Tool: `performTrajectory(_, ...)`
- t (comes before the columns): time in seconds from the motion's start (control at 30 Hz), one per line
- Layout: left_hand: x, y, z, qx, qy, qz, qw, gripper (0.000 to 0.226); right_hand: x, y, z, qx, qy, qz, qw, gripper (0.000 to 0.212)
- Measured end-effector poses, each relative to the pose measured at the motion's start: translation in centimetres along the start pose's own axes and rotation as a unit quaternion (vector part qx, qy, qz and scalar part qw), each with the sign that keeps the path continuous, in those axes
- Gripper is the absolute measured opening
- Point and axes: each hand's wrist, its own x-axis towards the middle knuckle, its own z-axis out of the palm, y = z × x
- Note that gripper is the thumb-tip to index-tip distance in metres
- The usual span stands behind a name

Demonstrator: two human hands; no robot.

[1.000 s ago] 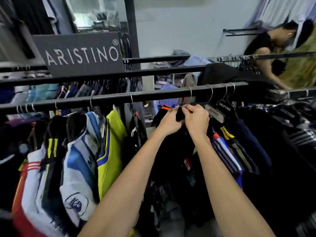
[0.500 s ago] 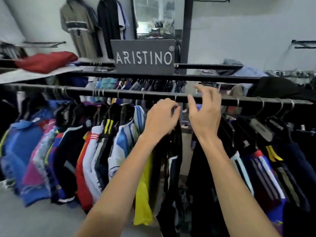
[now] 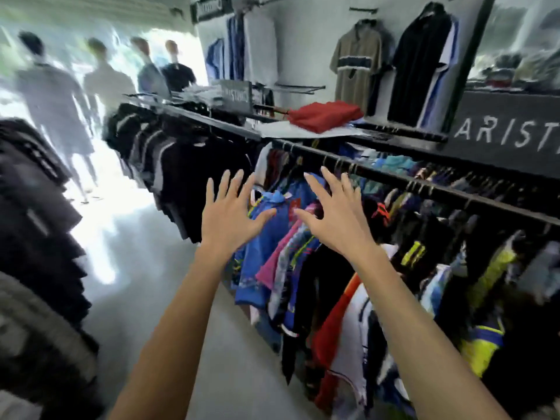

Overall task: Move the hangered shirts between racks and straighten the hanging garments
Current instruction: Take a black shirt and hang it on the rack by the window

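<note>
A long black rail (image 3: 394,177) runs from the centre to the right edge, packed with colourful hangered sport shirts. At its left end hangs a blue shirt (image 3: 266,234) beside a pink one (image 3: 278,253). My left hand (image 3: 227,216) and my right hand (image 3: 333,216) are both raised in front of these shirts, fingers spread and straight, holding nothing. Neither hand plainly touches a garment. Further left on the same line hang dark shirts (image 3: 181,165). The picture is blurred by head motion.
A second rack of dark garments (image 3: 33,237) fills the left edge, with a grey floor aisle (image 3: 136,268) between the racks. A folded red garment (image 3: 327,115) lies on the shelf above the rail. Several mannequins (image 3: 106,86) stand at the bright entrance. Shirts hang on the back wall (image 3: 360,65).
My view has swung left along the rail to its far end. Both hands have left the black garment they gripped a second ago and now hover spread apart, holding nothing.
</note>
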Motion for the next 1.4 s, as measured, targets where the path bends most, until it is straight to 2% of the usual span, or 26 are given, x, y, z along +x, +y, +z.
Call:
performTrajectory(0.33,0.0,-26.1,1.1,0.091,-0.081,-0.123,0.985,0.089,15.2,-18.9,17.0,0.106,-0.062,-0.098,0.988,0.072)
performTrajectory(0.5,0.2,-35.9,1.9,0.135,-0.107,-0.167,0.971,0.087,21.1,-26.9,23.1,0.164,-0.097,-0.130,0.973,0.071)
performTrajectory(0.87,4.6,-50.5,8.9,0.187,-0.129,-0.263,0.938,0.088,37.7,-36.7,38.0,0.221,-0.130,-0.239,0.937,0.073)
performTrajectory(1.0,8.4,-54.8,11.4,0.176,-0.057,-0.301,0.935,0.068,44.9,-40.0,42.2,0.242,-0.160,-0.273,0.917,0.072)
performTrajectory(1.07,10.2,-57.2,12.6,0.199,-0.048,-0.317,0.926,0.072,48.2,-41.5,44.1,0.256,-0.167,-0.287,0.908,0.072)
performTrajectory(1.17,12.4,-61.0,14.6,0.233,-0.074,-0.339,0.908,0.082,52.7,-43.9,46.8,0.270,-0.172,-0.315,0.893,0.072)
performTrajectory(1.4,15.9,-70.1,21.1,0.233,-0.064,-0.375,0.895,0.081,61.0,-49.0,54.6,0.278,-0.200,-0.340,0.876,0.070)
